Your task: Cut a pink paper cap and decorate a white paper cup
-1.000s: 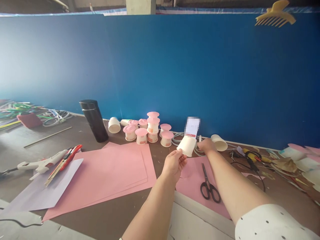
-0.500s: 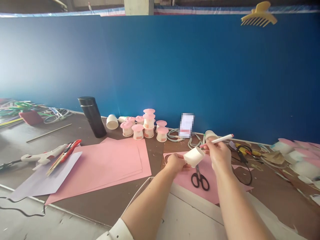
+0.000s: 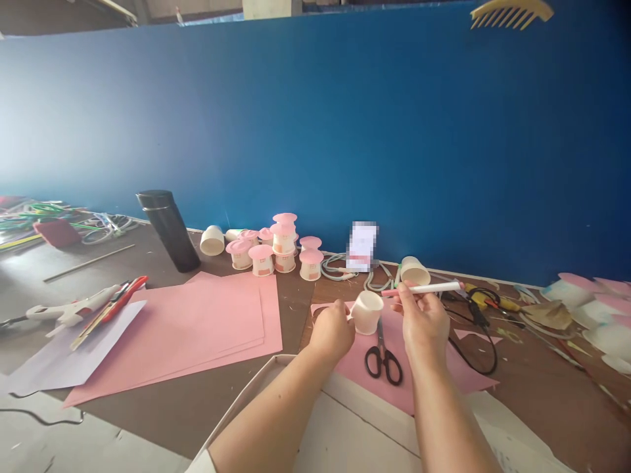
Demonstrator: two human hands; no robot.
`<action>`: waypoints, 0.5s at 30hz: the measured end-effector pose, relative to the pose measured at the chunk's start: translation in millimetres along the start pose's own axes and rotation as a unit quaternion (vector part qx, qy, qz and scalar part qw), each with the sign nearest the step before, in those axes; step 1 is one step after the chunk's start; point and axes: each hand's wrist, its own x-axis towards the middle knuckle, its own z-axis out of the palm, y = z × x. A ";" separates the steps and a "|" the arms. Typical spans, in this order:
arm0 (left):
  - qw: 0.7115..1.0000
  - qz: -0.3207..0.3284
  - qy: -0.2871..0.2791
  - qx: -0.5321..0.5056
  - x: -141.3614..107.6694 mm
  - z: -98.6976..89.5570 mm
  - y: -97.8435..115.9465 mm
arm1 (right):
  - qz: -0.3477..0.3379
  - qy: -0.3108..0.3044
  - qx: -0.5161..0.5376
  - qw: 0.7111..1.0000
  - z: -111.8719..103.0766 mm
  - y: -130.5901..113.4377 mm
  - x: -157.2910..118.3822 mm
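My left hand (image 3: 334, 332) is closed on the edge of a small white paper cup (image 3: 367, 314), held above the pink paper. Pinched in my right hand (image 3: 424, 322) is a white marker (image 3: 436, 288) with a pinkish end, lying level with one end towards the cup but apart from it. Beneath the cup, black-handled scissors (image 3: 383, 365) rest on a sheet of pink paper (image 3: 444, 358). Another white paper cup (image 3: 415, 270) lies on its side just beyond my right hand.
Several pink-topped paper-cup houses (image 3: 284, 243) stand by the blue partition (image 3: 315, 131). To their left is a black bottle (image 3: 170, 231). Pink sheets (image 3: 197, 328), a red cutter (image 3: 118, 303) and a glue gun (image 3: 73, 309) lie left; cables (image 3: 486, 302) and more cups (image 3: 606, 315) lie right.
My left hand has turned the cup more upright. My right hand has drawn the marker back from the cup and now holds it more level. The view has shifted slightly.
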 end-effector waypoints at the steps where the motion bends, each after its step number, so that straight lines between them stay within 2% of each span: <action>1: 1.000 0.008 0.012 0.020 0.1 -1.2 -0.4 | -0.001 0.002 -0.006 1.000 0.4 -1.4 -1.0; 3: 0.999 0.014 0.027 0.026 0.2 -5.1 1.4 | 0.001 0.003 -0.015 1.000 1.1 -4.4 -3.1; 5: 0.999 0.026 0.037 -0.012 -0.5 -10.4 7.1 | 0.006 -0.014 -0.008 1.000 2.2 -7.6 -5.7; 8: 0.990 0.098 0.060 -0.076 -3.3 -17.7 19.6 | 0.014 -0.055 0.006 0.998 5.0 -12.2 -11.2; 11: 0.983 0.139 0.039 -0.115 -7.2 -20.5 29.7 | 0.021 -0.086 -0.013 0.996 8.3 -15.4 -17.2; 15: 0.983 0.152 -0.009 -0.105 -8.4 -19.0 31.5 | 0.020 -0.138 -0.032 0.990 11.6 -15.7 -22.2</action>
